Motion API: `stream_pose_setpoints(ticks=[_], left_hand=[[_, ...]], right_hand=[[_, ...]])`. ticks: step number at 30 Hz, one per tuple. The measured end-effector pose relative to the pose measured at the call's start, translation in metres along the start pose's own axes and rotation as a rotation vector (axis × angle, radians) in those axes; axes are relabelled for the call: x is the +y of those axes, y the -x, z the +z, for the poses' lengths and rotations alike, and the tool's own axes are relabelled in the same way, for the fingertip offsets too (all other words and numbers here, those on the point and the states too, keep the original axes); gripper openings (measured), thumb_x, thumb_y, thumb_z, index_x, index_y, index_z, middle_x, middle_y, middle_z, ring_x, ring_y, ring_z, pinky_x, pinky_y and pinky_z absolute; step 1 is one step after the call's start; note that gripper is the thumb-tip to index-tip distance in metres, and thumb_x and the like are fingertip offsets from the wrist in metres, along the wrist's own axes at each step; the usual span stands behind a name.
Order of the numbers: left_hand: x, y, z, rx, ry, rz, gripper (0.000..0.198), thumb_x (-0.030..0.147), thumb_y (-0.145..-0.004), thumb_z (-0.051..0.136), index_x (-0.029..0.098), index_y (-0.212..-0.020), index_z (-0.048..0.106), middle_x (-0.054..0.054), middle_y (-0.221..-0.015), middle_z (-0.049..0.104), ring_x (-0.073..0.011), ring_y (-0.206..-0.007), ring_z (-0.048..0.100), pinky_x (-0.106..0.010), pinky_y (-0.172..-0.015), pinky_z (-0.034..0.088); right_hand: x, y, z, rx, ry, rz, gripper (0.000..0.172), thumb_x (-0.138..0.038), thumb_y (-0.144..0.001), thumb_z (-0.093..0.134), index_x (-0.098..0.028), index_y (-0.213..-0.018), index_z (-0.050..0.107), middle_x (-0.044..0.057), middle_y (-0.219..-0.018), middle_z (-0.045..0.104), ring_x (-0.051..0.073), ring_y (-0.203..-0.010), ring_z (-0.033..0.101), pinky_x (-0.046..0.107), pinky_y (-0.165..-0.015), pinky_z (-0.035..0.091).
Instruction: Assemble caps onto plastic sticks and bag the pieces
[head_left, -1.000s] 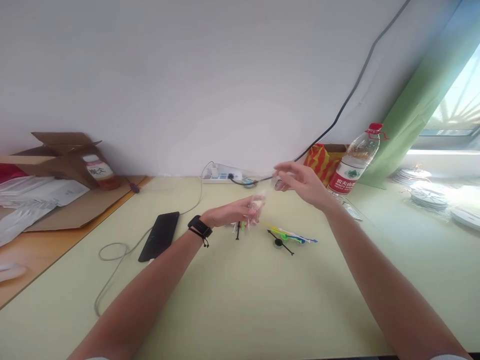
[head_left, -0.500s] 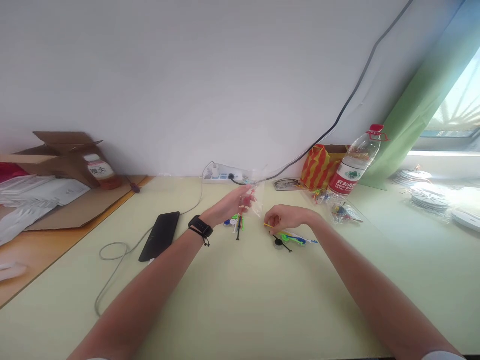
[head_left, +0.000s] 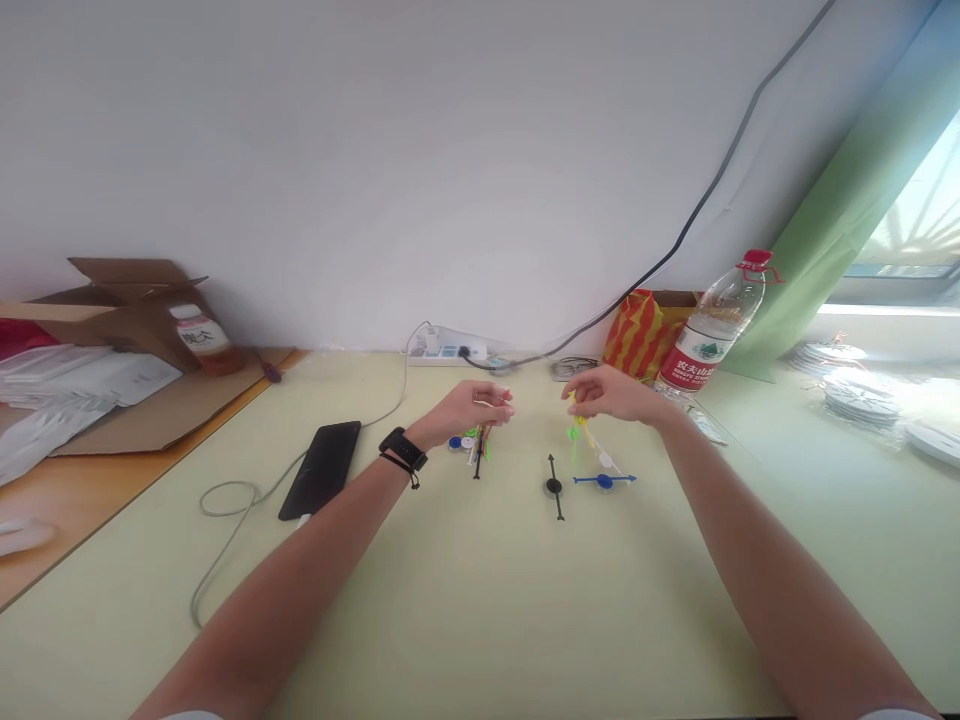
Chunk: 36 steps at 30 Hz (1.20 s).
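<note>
My left hand (head_left: 472,407), with a black watch on its wrist, is closed in a pinch above a small pile of coloured plastic pieces (head_left: 472,444); what it holds is too faint to name. My right hand (head_left: 611,393) is raised a little above the table, its fingers pinched on a yellow and green plastic stick (head_left: 578,428) that hangs down from them. On the table below lie a black pointer piece (head_left: 553,486) and a blue pointer piece (head_left: 604,481).
A black phone (head_left: 321,468) with a grey cable lies to the left. A power strip (head_left: 448,351) sits by the wall. A water bottle (head_left: 712,330), a red and yellow bag (head_left: 634,334), glasses (head_left: 570,368), and an open cardboard box (head_left: 127,310) stand around.
My right hand rose from the table with the yellow-green stick. The black and blue pointer pieces shifted apart. My left hand dropped slightly; the clear bag it held up no longer shows.
</note>
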<state>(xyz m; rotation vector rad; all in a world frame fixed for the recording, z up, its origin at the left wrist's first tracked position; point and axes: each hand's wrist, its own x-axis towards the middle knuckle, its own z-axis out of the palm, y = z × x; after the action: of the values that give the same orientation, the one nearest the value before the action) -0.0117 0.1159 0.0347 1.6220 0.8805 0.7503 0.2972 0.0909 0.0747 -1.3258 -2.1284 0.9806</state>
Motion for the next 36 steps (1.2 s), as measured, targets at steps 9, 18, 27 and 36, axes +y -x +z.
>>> stream_pose_setpoints(ticks=[9, 18, 27, 36], left_hand=[[0.0, -0.001, 0.006, 0.002, -0.151, 0.056, 0.047, 0.049, -0.071, 0.088, 0.015, -0.101, 0.075, -0.014, -0.097, 0.078, -0.0249, -0.089, 0.075, -0.038, -0.084, 0.058], [0.018, 0.009, 0.021, -0.117, -0.245, 0.15, 0.045, 0.049, -0.076, 0.084, 0.016, -0.104, 0.072, -0.012, -0.093, 0.079, -0.024, -0.087, 0.075, -0.035, -0.079, 0.057], [0.024, 0.013, 0.023, -0.186, -0.292, 0.179, 0.05, 0.05, -0.076, 0.084, 0.018, -0.112, 0.072, -0.013, -0.102, 0.077, -0.0248, -0.09, 0.075, -0.036, -0.079, 0.058], [0.035, 0.012, 0.033, 0.024, -0.262, 0.249, 0.041, 0.056, -0.092, 0.064, 0.018, -0.103, 0.074, -0.011, -0.103, 0.076, -0.0219, -0.089, 0.072, -0.034, -0.081, 0.056]], right_hand=[[-0.019, 0.025, -0.037, 0.753, -0.219, -0.271, 0.043, -0.048, -0.071, 0.088, -0.022, -0.103, 0.075, 0.006, -0.089, 0.073, 0.023, -0.083, 0.072, 0.037, -0.074, 0.061], [-0.069, 0.027, -0.011, 0.771, -0.037, -0.37, 0.037, -0.048, -0.082, 0.079, -0.022, -0.108, 0.076, 0.006, -0.086, 0.071, 0.023, -0.081, 0.07, 0.04, -0.079, 0.062], [-0.085, 0.024, 0.014, 0.658, 0.056, -0.396, 0.029, -0.046, -0.088, 0.071, -0.023, -0.104, 0.076, 0.007, -0.088, 0.074, 0.025, -0.084, 0.07, 0.04, -0.078, 0.06], [-0.096, 0.032, 0.016, 0.705, 0.161, -0.43, 0.022, -0.043, -0.092, 0.067, -0.025, -0.102, 0.075, 0.006, -0.092, 0.075, 0.025, -0.084, 0.07, 0.039, -0.079, 0.059]])
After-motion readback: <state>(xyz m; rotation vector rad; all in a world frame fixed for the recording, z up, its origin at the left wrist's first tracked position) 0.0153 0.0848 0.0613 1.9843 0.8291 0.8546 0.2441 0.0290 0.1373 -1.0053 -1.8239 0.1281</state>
